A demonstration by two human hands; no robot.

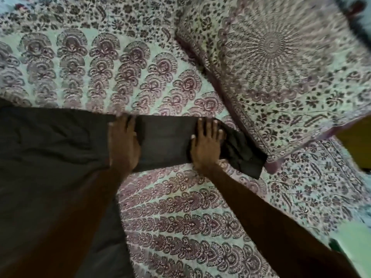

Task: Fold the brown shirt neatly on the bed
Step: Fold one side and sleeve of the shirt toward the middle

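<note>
Shirt (50, 149) sleeve flat under both grips: left hand (123, 141), right hand (206, 145) open, pressing.

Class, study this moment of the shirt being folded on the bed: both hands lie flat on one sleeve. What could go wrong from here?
1. The sleeve end past the right hand lies crumpled beside the pillow; folding now may trap those creases.
2. The brown shirt shows wrinkles across its body left of the left hand; they may set into the fold.
3. Both hands press flat without gripping, so the sleeve could slide on the bedsheet and fold crooked.
</note>
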